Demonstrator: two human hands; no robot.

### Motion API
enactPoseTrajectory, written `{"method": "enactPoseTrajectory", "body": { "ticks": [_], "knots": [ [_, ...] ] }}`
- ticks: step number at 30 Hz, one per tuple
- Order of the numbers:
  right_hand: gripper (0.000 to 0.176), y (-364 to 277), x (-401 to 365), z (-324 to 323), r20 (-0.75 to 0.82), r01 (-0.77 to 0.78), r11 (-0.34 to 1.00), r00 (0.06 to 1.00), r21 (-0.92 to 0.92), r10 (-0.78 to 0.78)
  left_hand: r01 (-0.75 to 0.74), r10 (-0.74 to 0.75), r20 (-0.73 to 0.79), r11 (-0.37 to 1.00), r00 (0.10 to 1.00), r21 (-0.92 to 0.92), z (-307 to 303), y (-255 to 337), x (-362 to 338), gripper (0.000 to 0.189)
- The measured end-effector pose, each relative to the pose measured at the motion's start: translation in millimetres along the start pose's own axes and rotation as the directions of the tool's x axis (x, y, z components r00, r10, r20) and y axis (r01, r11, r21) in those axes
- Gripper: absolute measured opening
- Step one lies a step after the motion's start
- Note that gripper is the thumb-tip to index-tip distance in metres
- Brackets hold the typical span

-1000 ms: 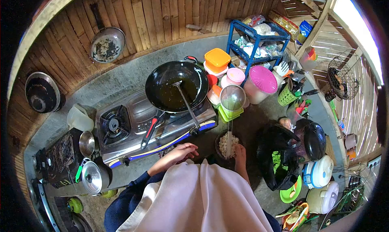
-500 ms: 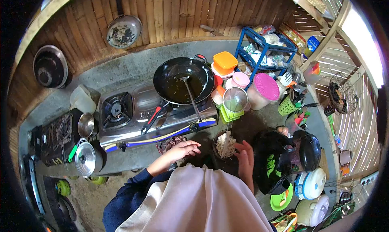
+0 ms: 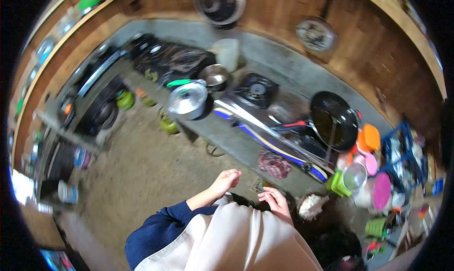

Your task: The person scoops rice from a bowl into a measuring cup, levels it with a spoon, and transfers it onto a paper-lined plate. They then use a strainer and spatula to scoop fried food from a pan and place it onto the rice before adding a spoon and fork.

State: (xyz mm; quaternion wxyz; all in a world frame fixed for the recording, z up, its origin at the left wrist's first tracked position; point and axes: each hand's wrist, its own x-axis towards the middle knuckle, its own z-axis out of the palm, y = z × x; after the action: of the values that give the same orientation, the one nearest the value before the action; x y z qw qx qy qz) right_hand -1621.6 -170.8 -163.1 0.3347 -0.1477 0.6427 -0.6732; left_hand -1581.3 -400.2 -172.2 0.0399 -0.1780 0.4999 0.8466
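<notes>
Out in front of the body, my left hand [image 3: 225, 182] has its fingers curled together, and what they hold, if anything, is hidden. My right hand [image 3: 275, 201] is a short way to its right, fingers loosely spread with nothing in them. Right of that hand is a bowl of white, rice-like food [image 3: 309, 205]. A maroon patterned cloth [image 3: 274, 164] lies on the counter's front edge above my hands. The black wok [image 3: 334, 121] with oil and a ladle stands on the stove's right burner.
On the counter left of the stove [image 3: 257, 92] are a lidded silver pot [image 3: 187, 100] and a small metal pan [image 3: 215, 75]. Green gas cylinders [image 3: 168, 123] stand below. A blue rack [image 3: 402, 150] and a pink-lidded container [image 3: 382, 191] are at the right.
The view has swung left, so the stove and wok appear farther right and more floor shows. My left hand's fingers have curled in, and my right hand has come away from the bowl.
</notes>
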Motion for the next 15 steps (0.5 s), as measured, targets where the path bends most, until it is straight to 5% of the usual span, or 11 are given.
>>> {"method": "enactPoseTrajectory", "body": {
  "ticks": [5, 8, 15],
  "knots": [
    [0.028, -8.4, 19.7, 56.4, 0.22, -0.053, 0.996, 0.973, -0.066, 0.067, -0.155, 0.116, -0.224, 0.974, 0.968, -0.166, -50.5, -1.4, -77.6, 0.031],
    [0.028, -0.8, 23.3, 101.6, 0.364, -0.039, 0.988, 0.927, -0.15, 0.092, -0.094, 0.079, -0.246, 0.994, 0.966, -0.052, -74.3, -12.6, -131.3, 0.033],
    [0.023, 19.4, 25.2, 287.4, 0.706, -0.011, 0.959, 0.674, -0.282, 0.215, -0.273, 0.196, -0.512, 0.959, 0.837, -0.079, -152.6, -27.0, -320.5, 0.036]
  ]
}}
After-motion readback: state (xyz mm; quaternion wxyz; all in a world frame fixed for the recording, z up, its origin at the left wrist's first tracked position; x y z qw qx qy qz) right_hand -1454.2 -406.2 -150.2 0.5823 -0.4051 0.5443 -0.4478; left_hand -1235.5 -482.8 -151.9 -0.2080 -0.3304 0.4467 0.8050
